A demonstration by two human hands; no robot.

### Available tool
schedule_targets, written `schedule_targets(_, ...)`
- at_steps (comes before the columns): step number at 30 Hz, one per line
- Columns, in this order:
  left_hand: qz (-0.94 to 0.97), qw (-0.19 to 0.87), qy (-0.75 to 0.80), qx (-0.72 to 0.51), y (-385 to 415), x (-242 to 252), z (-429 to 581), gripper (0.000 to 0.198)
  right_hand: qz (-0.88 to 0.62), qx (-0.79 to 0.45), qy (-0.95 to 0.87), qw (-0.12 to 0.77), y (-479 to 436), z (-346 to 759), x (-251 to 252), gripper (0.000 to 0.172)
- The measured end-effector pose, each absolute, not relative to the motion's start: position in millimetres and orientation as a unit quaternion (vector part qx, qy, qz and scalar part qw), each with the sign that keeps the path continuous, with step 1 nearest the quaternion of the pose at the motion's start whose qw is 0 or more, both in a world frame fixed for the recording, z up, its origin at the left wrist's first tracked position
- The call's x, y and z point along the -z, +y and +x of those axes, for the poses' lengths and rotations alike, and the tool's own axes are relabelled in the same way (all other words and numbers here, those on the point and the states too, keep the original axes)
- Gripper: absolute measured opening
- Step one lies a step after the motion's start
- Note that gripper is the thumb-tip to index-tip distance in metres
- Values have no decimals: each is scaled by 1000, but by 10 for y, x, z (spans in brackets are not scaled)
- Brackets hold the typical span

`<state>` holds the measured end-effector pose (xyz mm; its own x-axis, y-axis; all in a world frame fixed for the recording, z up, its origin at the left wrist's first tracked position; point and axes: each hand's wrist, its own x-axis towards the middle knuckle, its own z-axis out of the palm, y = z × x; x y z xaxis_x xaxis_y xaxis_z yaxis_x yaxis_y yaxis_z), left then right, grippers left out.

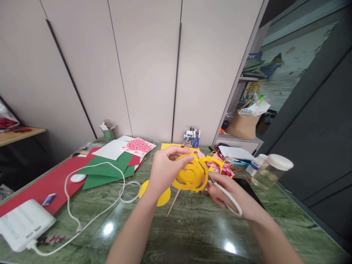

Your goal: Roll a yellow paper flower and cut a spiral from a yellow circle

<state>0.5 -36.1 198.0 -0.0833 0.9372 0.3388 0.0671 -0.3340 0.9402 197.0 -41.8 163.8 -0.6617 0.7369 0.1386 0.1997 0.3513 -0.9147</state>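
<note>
Between my hands, above the table, is a yellow paper spiral (pixel 189 175), cut into curling strips round a whole centre. My left hand (pixel 169 165) pinches its upper left edge between thumb and fingers. White-handled scissors (pixel 229 200) are in my right hand (pixel 224 189), their blades at the spiral's right edge and partly hidden by the paper and fingers. Below the spiral, on the table, lie a yellow paper disc (pixel 164 197), partly behind my left wrist, and a thin wooden stick (pixel 173 203).
Red paper (pixel 30 187), green paper (pixel 110 170) and a white power bank (pixel 26 223) with a looping cable (pixel 96 216) are at the left. Paper scraps (pixel 227 170) lie behind my right hand. A lidded jar (pixel 271 172) and a white bottle (pixel 255 165) stand right.
</note>
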Motion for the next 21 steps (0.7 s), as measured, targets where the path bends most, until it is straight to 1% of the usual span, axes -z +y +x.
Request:
schedule_targets(6, 599, 351, 468, -547, -361, -2010, -75, 15, -306, -502, -764, 266, -424, 2004, -1630, 40)
schedule_targets(11, 643, 324, 471, -509, -358, -2021, -167, 14, -311, -523, -759, 230, -404, 2041, -1622, 41)
schedule_targets(15, 670, 334, 454, -484, -363, -2011, -233, 10, -331, -498, -775, 204, -406, 2068, -1649, 40)
schedule_targets(21, 686, 361, 454, -439, -391, -2037, -299, 9, -339, -482, -792, 161, -411, 2105, -1688, 43)
